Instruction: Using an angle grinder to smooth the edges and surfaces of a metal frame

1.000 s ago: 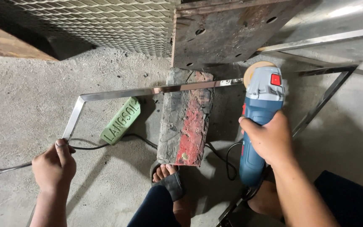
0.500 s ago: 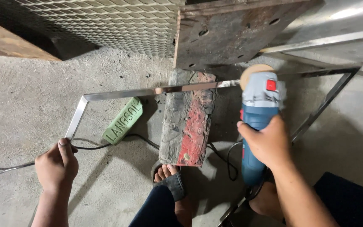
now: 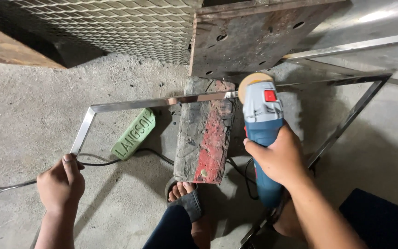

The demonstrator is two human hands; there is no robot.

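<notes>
My right hand point(image 3: 277, 157) grips a blue angle grinder point(image 3: 262, 133) with a red switch; its tan disc point(image 3: 250, 80) sits at the shiny flat metal bar point(image 3: 162, 101). That bar is part of a bent steel frame and rests across a worn block with red paint point(image 3: 204, 133). My left hand point(image 3: 61, 184) holds the frame's left leg point(image 3: 81, 133) near its lower end. My foot in a sandal point(image 3: 185, 196) presses at the block's near end.
A green bar-shaped block point(image 3: 133, 134) lies on the concrete floor beside a black cable point(image 3: 97, 162). A rusty drilled steel plate point(image 3: 254, 37) and expanded metal mesh point(image 3: 116, 27) stand behind. More frame bars point(image 3: 346, 122) run at the right.
The grinder has moved left along the bar, from beyond the block's right edge to its right corner. My left hand keeps its hold on the frame leg.
</notes>
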